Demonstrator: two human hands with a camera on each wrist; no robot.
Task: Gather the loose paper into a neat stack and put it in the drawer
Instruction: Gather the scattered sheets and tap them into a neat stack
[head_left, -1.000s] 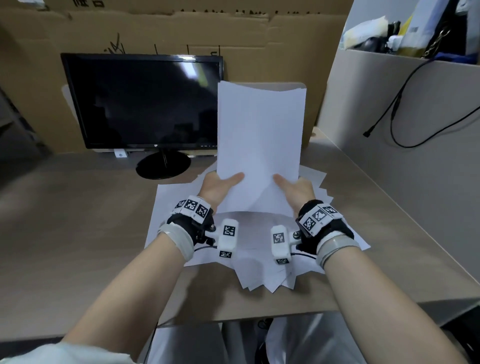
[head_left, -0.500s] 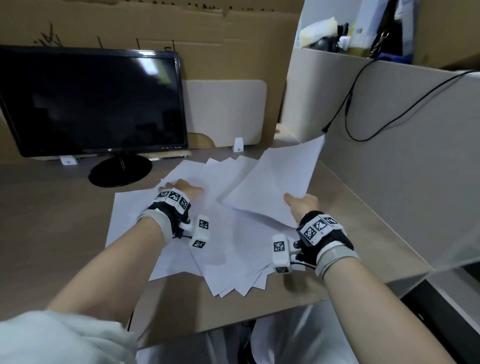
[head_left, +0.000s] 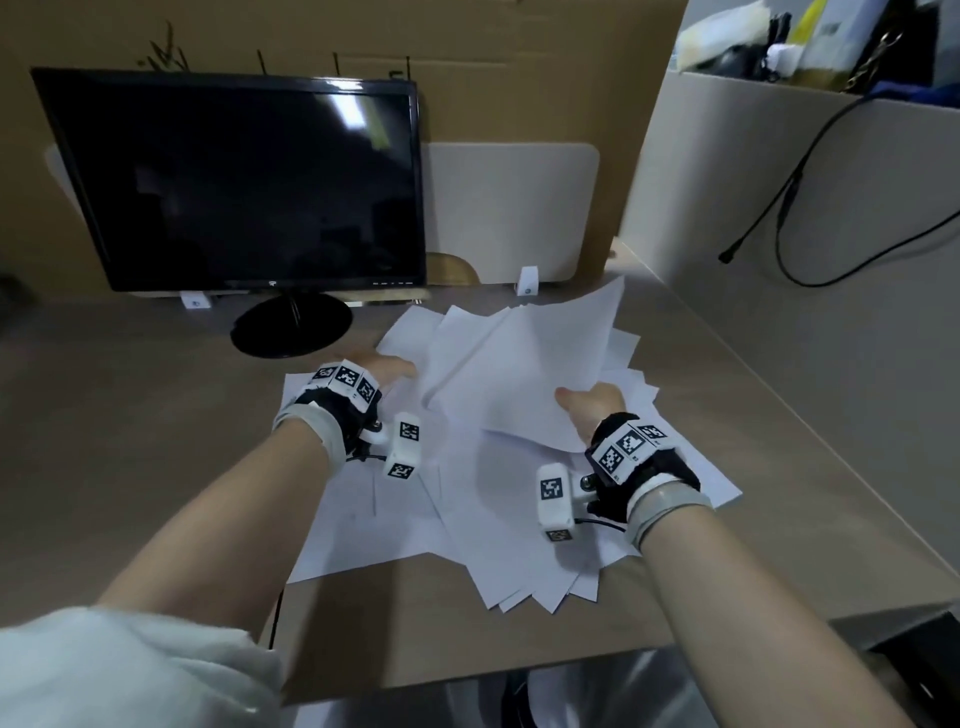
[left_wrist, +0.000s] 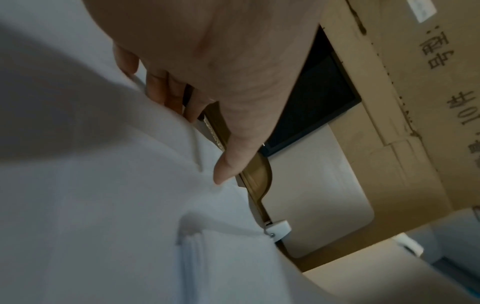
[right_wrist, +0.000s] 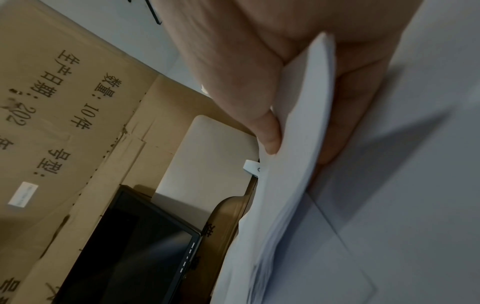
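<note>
Several loose white sheets (head_left: 395, 519) lie fanned out on the beige desk (head_left: 156, 441). My right hand (head_left: 576, 410) pinches the near corner of a bundle of sheets (head_left: 535, 374), raised and tilted over the spread. In the right wrist view the thumb (right_wrist: 267, 131) lies on top of this bundle (right_wrist: 306, 115) and the fingers are underneath. My left hand (head_left: 387, 366) is at the far left edge of the spread. In the left wrist view its thumb (left_wrist: 228, 164) rests on a sheet (left_wrist: 103, 185) while its fingers tuck behind the sheet's lifted edge. No drawer is in view.
A black monitor (head_left: 244, 182) on a round stand (head_left: 291, 327) is at the back left. A grey partition (head_left: 779, 338) with a hanging black cable (head_left: 789, 208) walls the right side. Cardboard (head_left: 467, 78) closes the back. The desk's front edge runs just beyond the sheets.
The bundle, held upright in both hands a second ago, now hangs tilted from my right hand alone. My left hand let go and moved to the far left of the spread.
</note>
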